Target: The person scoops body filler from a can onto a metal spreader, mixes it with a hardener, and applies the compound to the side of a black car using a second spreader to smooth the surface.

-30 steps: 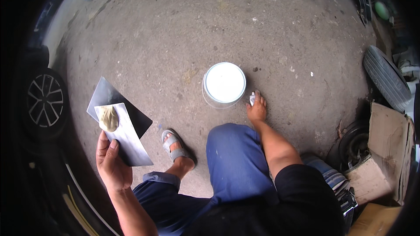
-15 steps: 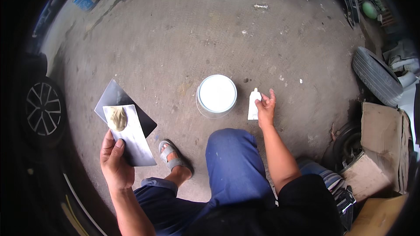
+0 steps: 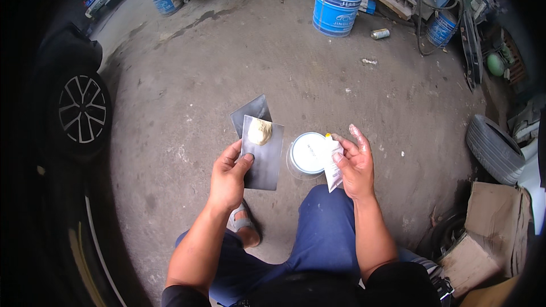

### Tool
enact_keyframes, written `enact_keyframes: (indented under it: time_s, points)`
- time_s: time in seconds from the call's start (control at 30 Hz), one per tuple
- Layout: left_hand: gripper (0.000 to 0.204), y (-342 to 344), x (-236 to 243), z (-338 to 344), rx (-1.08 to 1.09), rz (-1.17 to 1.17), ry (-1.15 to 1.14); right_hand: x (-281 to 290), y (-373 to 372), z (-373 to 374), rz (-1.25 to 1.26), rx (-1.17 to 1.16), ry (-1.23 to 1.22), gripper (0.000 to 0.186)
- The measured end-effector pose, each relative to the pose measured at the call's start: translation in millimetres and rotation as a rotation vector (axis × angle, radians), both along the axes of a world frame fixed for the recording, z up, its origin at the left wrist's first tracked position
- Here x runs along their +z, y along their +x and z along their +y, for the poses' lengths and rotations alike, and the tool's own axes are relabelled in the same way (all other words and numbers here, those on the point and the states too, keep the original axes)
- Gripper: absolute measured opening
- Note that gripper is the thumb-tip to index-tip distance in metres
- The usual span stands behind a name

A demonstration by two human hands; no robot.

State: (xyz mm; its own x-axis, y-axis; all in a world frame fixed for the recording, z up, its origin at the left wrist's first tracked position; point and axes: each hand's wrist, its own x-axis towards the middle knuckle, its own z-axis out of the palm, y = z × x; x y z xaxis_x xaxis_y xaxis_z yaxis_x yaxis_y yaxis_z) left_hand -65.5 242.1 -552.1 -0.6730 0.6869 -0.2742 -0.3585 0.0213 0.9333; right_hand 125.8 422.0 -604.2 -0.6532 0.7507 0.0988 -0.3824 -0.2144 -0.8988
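Observation:
My left hand grips two thin flat sheets by their lower left edge, thumb on top. The front sheet is grey and shiny, with a dollop of pale yellow putty near its top. Behind it the darker sheet sticks out at an angle, mostly covered. Between thumb and fingers, my right hand holds a white squeeze tube with a yellow tip pointing up; one smeared finger is stretched upward. Below and between my hands, a white-lidded pail with a wire handle stands on the floor, partly hidden by the tube.
A car wheel is close on the left. Ahead stand a blue drum, a small can and blue pails. On the right are a loose tyre and cardboard boxes.
Both hands have come closer together; the left moved right with the sheets, and the tube now overlaps the pail. The view has tilted up, showing more of the far floor.

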Motion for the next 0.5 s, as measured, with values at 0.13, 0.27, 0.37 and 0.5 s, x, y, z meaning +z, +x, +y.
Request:
enact_keyframes:
  time_s: [0.13, 0.27, 0.37, 0.5]
  points:
    - [0.037, 2.9, 1.9, 8.1, 0.011, 0.051, -0.016, 20.2, -19.8, -16.9, 0.014, 0.137, -0.035, 0.064]
    - [0.038, 1.1, -5.4, 14.2, -0.012, 0.142, -0.041, 32.3, -35.1, -27.8, 0.047, 0.202, -0.141, 0.067]
    - [0.038, -1.0, -12.5, 16.5, -0.058, 0.178, -0.026, 31.3, -40.2, -27.5, 0.102, 0.231, -0.188, 0.064]
    - [0.038, -2.2, -13.8, 18.5, -0.07, 0.19, -0.043, 33.7, -47.6, -31.4, 0.123, 0.205, -0.215, 0.061]
